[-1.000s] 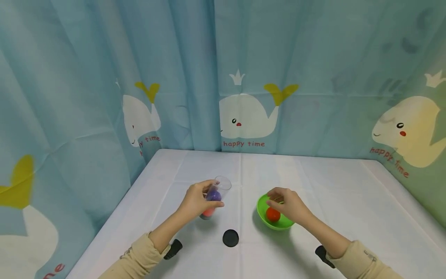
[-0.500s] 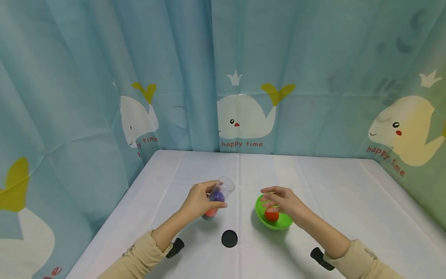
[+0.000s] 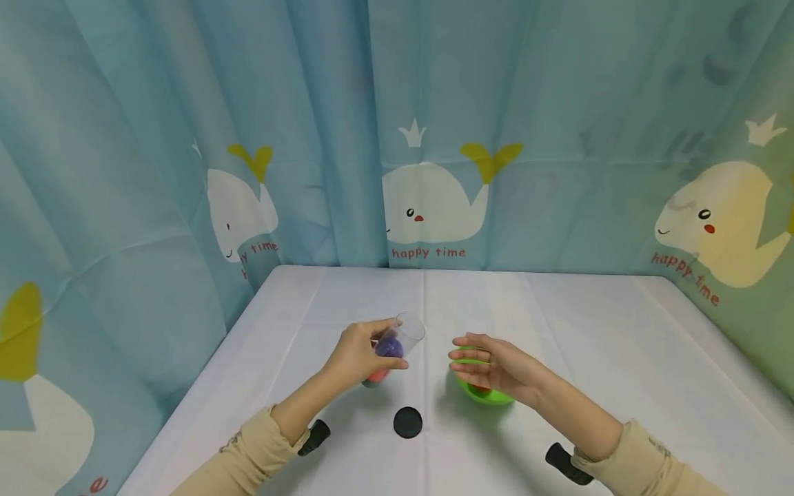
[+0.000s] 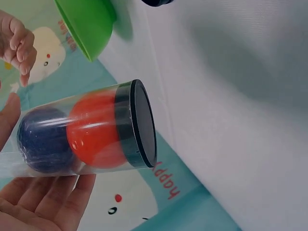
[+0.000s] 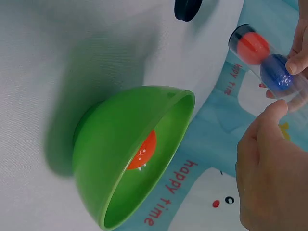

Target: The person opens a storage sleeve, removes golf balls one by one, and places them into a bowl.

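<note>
My left hand [image 3: 360, 350] grips a clear plastic tube [image 3: 411, 329] between thumb and fingers, lifted and tilted with its open mouth up to the right. Inside, a blue ball [image 4: 45, 139] lies against a red-orange ball [image 4: 96, 130], which sits by the tube's black end cap [image 4: 143, 124]. Over the green bowl [image 5: 110, 139] hovers my right hand [image 3: 505, 365], fingers extended and holding nothing. One red-orange ball [image 5: 143, 151] rests in that bowl; the hand mostly covers it in the head view.
A round black lid [image 3: 407, 422] lies flat on the white-covered table [image 3: 558, 317], in front of and between the tube and bowl. Blue curtains [image 3: 322, 138] with whale prints hang behind the table and along its sides.
My right hand has shifted left over the bowl, and its curled fingers have straightened out. My left hand has drifted slightly right with the tube. Bowl and lid stay where they were.
</note>
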Action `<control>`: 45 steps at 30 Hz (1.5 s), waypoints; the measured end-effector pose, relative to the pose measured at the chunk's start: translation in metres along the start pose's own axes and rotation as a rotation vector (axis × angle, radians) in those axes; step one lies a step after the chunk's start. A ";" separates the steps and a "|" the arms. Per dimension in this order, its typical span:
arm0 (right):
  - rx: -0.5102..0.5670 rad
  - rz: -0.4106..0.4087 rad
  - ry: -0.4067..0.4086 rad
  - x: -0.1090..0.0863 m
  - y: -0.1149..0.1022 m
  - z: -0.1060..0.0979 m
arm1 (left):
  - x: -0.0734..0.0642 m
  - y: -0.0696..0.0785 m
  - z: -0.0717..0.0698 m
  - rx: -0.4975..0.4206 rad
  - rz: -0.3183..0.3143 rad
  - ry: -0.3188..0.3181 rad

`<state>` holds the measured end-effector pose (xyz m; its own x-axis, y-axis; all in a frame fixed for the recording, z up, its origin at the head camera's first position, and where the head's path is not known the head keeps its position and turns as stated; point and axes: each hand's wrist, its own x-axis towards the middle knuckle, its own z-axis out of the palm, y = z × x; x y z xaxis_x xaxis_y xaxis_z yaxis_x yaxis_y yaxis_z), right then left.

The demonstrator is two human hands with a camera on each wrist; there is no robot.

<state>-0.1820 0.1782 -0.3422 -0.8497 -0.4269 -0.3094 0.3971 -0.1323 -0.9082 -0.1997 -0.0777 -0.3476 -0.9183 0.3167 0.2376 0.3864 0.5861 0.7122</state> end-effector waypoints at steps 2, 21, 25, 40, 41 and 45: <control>0.020 0.004 -0.011 0.000 0.000 0.000 | 0.000 0.001 0.000 0.010 0.009 -0.007; 0.149 0.062 -0.133 0.011 0.005 0.007 | 0.000 0.006 0.003 0.182 0.158 0.000; 0.170 0.068 -0.134 0.012 0.006 0.008 | 0.002 0.008 0.003 0.218 0.174 0.006; 0.234 0.067 -0.128 0.013 0.007 0.012 | 0.008 0.012 0.004 0.286 0.240 -0.010; 0.234 0.066 -0.133 0.013 0.007 0.012 | 0.008 0.012 0.004 0.296 0.248 -0.012; 0.249 0.061 -0.142 0.013 0.006 0.013 | 0.010 0.013 0.004 0.334 0.272 -0.024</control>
<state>-0.1865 0.1602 -0.3480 -0.7718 -0.5592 -0.3026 0.5336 -0.3108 -0.7866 -0.2033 -0.0642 -0.3384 -0.7786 0.5078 0.3686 0.6242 0.6869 0.3722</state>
